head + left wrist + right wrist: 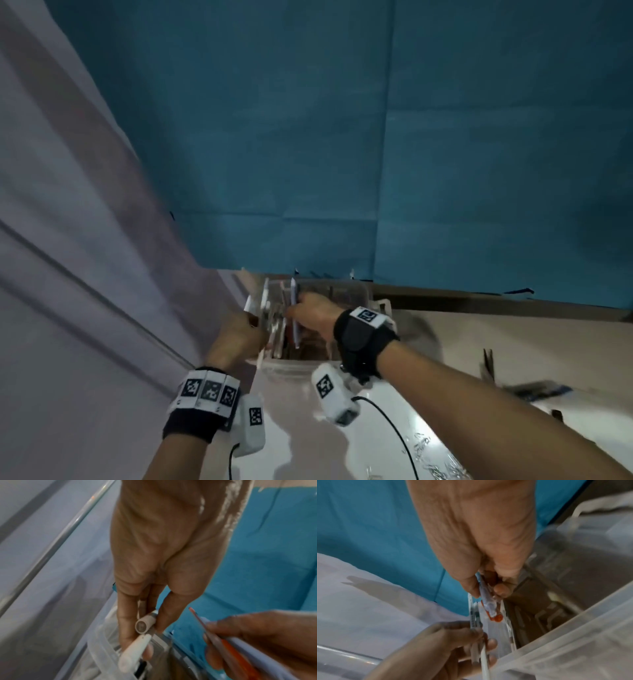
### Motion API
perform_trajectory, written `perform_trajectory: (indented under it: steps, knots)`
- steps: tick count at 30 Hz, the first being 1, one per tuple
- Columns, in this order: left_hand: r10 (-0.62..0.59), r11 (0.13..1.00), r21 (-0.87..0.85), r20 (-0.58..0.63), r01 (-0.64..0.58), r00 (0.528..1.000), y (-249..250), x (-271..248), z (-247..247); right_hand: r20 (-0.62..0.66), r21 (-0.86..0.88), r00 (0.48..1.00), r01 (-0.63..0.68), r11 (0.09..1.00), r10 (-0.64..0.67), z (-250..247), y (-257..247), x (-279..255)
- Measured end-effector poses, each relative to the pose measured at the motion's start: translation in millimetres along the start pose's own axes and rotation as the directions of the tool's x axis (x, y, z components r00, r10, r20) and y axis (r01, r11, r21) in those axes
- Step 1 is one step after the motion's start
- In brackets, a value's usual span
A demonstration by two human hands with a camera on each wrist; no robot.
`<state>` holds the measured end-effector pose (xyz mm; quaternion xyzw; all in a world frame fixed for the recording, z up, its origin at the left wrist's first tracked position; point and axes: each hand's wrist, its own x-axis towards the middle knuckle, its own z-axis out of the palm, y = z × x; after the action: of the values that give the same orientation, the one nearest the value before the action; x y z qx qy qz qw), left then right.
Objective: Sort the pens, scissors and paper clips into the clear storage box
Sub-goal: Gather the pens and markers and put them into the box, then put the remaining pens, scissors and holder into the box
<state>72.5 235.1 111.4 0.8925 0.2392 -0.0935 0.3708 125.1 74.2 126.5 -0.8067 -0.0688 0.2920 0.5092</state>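
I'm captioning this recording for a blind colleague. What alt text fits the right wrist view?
The right hand pinches a pale pen with an orange end over a narrow slot of the clear storage box. Below it, the left hand holds white pens at the box's edge, against a teal backdrop.

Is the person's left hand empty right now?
No, the left hand grips white pens over the edge of the clear storage box.

Glossy pale pinkish-white tabletop [496,342] lying beneath everything, clear plastic storage box [359,294] sitting at its far edge, heap of silver paper clips [435,459] lying near, thin black cable [397,431] trailing across.
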Motion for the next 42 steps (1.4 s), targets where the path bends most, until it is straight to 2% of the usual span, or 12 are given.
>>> perform_trajectory:
  steps: [5, 11, 13, 17, 19, 21, 24, 27, 30, 35, 40, 42]
  knots:
    - [0.085, 0.966, 0.249, -0.049, -0.070, 0.995, 10, 0, 5, 0.044, -0.195, 0.999, 0.011, 0.981, -0.003, 9, -3, 9]
    - [0.328, 0.923, 0.234, -0.069, -0.305, 0.942, 33, -32, 31, -0.011, -0.102, 0.998, 0.058, 0.993, -0.060, -43, 25, -18]
    - [0.449, 0.883, 0.160, -0.011, -0.442, 0.894, 58, -49, 51, -0.027, -0.065, 0.996, 0.079, 0.995, -0.081, -73, 40, -35]
    - [0.616, 0.759, 0.156, 0.144, -0.632, 0.775, 112, -83, 109, -0.141, -0.058, 0.988, 0.057, 0.997, -0.065, -139, 79, -86]
    - [0.647, 0.713, 0.147, 0.236, -0.685, 0.725, 132, -96, 146, -0.210, -0.054, 0.978, 0.008, 0.999, -0.019, -174, 109, -114]
    - [0.633, 0.696, 0.156, 0.327, -0.701, 0.702, 147, -111, 185, -0.247, -0.063, 0.968, -0.068, 0.996, 0.050, -205, 148, -142]
    - [0.583, 0.680, 0.219, 0.418, -0.700, 0.697, 154, -129, 238, -0.279, -0.230, 0.950, -0.205, 0.951, 0.137, -233, 210, -180]
    - [0.531, 0.683, 0.244, 0.481, -0.688, 0.698, 153, -141, 280, -0.254, -0.431, 0.954, -0.261, 0.864, 0.162, -233, 259, -202]
    - [0.501, 0.701, 0.247, 0.497, -0.669, 0.708, 151, -152, 306, -0.198, -0.557, 0.969, -0.233, 0.797, 0.145, -217, 299, -203]
    - [0.461, 0.731, 0.271, 0.481, -0.627, 0.746, 146, -148, 317, -0.252, -0.687, 0.968, -0.177, 0.705, -0.004, -190, 335, -191]
    - [0.455, 0.749, 0.272, 0.453, -0.605, 0.767, 162, -140, 318, -0.273, -0.585, 0.960, -0.117, 0.802, -0.060, -201, 345, -199]
    - [0.454, 0.754, 0.267, 0.449, -0.600, 0.770, 164, -132, 317, -0.339, -0.422, 0.941, -0.126, 0.898, -0.027, -219, 338, -208]
